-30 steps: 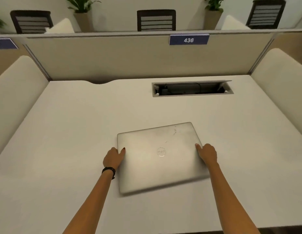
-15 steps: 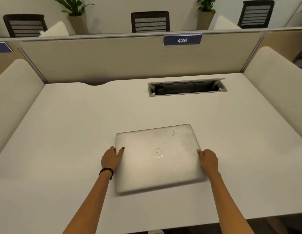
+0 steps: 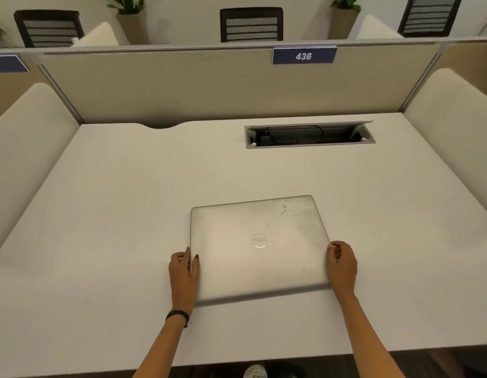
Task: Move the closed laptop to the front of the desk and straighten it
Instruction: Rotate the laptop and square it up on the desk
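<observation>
A closed silver laptop (image 3: 260,246) lies flat on the white desk (image 3: 114,214), near the front middle, its far edge tilted slightly up to the right. My left hand (image 3: 183,271) grips its left edge, thumb on the lid. My right hand (image 3: 342,266) holds the right edge with fingers curled around it. A black band sits on my left wrist.
An open cable hatch (image 3: 309,135) is set into the desk at the back right. A beige partition (image 3: 209,85) with a "436" sign (image 3: 303,55) closes the back; padded side panels (image 3: 27,148) flank both sides. The desk's front edge runs below my forearms.
The laptop has turned slightly toward square with the desk. Both hands have slid a little toward its near corners and still hold its sides.
</observation>
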`<state>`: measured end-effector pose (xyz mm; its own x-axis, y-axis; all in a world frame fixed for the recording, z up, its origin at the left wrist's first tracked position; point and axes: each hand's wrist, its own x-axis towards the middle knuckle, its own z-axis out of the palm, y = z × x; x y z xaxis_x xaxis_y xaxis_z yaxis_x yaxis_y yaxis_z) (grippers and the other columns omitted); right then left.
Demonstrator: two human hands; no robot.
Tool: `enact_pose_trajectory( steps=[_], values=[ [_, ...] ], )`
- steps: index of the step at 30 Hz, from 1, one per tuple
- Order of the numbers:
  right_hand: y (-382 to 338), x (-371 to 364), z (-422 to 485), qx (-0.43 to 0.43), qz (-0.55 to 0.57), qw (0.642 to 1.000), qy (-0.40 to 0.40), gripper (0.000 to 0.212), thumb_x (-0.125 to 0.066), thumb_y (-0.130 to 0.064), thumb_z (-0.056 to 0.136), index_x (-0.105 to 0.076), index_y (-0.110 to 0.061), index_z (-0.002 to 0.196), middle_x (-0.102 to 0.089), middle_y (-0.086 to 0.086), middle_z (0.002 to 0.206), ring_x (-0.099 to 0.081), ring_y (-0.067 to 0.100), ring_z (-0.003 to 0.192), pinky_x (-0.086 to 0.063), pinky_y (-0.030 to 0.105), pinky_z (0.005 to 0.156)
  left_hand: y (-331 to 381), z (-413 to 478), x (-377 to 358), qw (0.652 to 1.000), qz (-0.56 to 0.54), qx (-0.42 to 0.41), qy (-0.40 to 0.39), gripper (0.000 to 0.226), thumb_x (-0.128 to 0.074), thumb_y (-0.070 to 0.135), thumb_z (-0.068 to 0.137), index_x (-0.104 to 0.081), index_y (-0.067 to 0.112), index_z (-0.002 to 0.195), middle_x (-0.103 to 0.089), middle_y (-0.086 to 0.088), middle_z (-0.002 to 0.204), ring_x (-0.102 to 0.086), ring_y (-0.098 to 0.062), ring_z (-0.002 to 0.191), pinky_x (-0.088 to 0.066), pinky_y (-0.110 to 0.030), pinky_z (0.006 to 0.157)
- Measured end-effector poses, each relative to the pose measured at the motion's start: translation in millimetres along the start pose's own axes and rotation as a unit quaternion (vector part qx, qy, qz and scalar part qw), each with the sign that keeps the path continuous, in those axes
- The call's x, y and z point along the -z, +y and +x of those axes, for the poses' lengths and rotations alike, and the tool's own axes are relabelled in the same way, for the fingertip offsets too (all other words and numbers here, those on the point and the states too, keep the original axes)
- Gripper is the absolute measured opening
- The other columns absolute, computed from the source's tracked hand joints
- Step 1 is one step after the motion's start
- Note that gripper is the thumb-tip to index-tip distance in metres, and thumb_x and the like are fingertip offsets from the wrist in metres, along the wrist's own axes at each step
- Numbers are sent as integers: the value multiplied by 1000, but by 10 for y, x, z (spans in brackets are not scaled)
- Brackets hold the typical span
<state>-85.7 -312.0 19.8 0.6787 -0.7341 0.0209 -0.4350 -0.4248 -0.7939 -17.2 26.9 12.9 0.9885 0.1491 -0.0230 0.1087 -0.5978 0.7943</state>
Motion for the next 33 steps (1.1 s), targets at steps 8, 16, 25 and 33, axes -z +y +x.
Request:
enact_pose_trajectory(
  steps=[8, 16, 25, 33],
  values=[
    [8, -80, -52, -49, 84, 992, 81, 20, -48, -5, 91, -65, 0, 100, -68, 17, 100, -55, 18, 83, -43, 29, 74, 15, -275, -90, 989, -142, 22, 32, 42, -48, 8, 96, -43, 5, 138, -45, -7, 144, -41, -13, 132, -32, -9, 106],
    [-10, -115, -27, -81, 162, 976, 118, 28, -47, -7, 90, -72, -2, 100, -73, 14, 103, -62, 15, 90, -46, -1, 70, -40, -162, -124, 975, -208, 26, 69, 35, -53, 7, 93, -55, 6, 128, -56, -3, 133, -53, -17, 124, -40, -6, 99],
    [-115, -209, 74, -77, 174, 974, 121, 30, -45, -5, 87, -73, -2, 97, -74, 12, 100, -63, 15, 88, -48, 17, 74, 63, 224, -183, 981, -184, 20, 53, 32, -54, 11, 94, -58, 7, 126, -59, -6, 132, -54, -5, 118, -38, 3, 92],
    [-210, -316, 259, -85, 180, 973, 118, 30, -46, -4, 86, -73, -3, 97, -74, 12, 100, -64, 16, 88, -48, 24, 78, 115, 509, -263, 984, -167, 32, 50, 33, -52, 12, 95, -57, 7, 127, -59, -5, 133, -52, 7, 112, -36, 8, 87]
  ],
)
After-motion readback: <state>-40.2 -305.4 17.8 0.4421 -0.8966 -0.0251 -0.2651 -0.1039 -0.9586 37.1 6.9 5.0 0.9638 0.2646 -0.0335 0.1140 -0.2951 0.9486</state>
